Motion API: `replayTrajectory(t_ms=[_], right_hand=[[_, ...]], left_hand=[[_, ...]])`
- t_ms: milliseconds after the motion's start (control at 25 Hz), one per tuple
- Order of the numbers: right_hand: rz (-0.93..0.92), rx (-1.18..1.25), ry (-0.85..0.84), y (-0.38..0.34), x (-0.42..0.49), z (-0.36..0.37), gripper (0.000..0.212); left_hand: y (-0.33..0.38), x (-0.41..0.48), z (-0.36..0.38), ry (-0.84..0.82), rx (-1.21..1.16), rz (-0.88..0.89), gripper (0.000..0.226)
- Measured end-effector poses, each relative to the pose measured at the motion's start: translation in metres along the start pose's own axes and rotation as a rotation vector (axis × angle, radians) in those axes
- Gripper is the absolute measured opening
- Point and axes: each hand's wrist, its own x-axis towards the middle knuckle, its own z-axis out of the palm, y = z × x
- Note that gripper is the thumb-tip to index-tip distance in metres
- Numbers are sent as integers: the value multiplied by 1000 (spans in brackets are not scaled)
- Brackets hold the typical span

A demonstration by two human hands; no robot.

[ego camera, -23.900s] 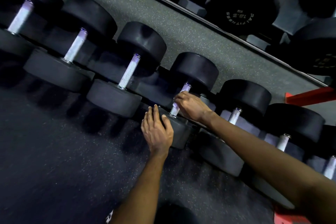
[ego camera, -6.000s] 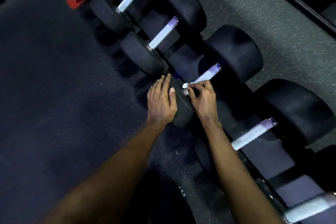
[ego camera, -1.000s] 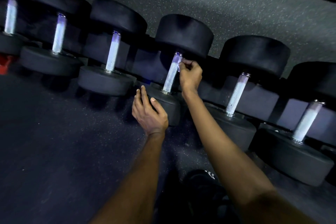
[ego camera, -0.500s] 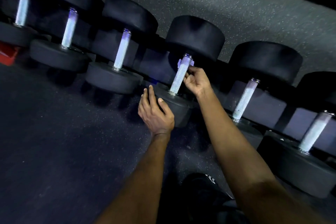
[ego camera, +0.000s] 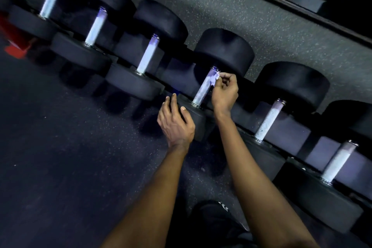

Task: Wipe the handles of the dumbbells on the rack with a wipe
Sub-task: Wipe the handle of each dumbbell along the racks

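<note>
Several black dumbbells with silver knurled handles lie side by side on a low rack. My right hand (ego camera: 224,91) pinches a small white wipe (ego camera: 215,77) against the upper end of the middle dumbbell's handle (ego camera: 203,88), just below its far head (ego camera: 224,50). My left hand (ego camera: 175,122) rests with straight fingers on that dumbbell's near head (ego camera: 198,120). Neighbouring handles, one to the left (ego camera: 148,54) and one to the right (ego camera: 269,120), are untouched.
Dark speckled rubber floor (ego camera: 70,157) spreads to the left and below. A red rack foot (ego camera: 15,43) shows at the far left. A black frame rail (ego camera: 281,0) crosses the upper right. My dark shoe (ego camera: 213,213) is near the bottom.
My right hand has slid the wipe up the handle toward the far head. My left hand stays on the near head. The camera view has tilted and shifted.
</note>
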Motion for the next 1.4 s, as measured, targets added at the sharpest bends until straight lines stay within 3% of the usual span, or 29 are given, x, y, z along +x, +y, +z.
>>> replayTrajectory(t_ms=[120,320,440,760,1040,1160,1280,1400], right_hand=[[-82,-23,-139,-17,-20,11,8],[-105,-46,-280,-34,-44,43,10],[-198,-76,-365,-41,-47,60,12],[-378,-201,-499,-50,-31,99,12],[-577,-286,-580,-39,-18,167,14],[-693,-373,-698,-29,-22,194,14],[-658,-461,-811,-21,-19,204,17],[-591,-455,-818,-14,-15,202,20]], left_hand=[[-4,4,-18,-102,-76,5,61],[-49,74,-70,78,2,-18,57],[-70,126,-87,20,76,-23,56],[-74,195,-76,11,73,-122,56],[-85,194,-57,187,-11,-173,56],[-86,196,-56,212,-33,-184,57],[-87,195,-56,208,-35,-170,56],[-89,196,-55,214,-51,-177,55]])
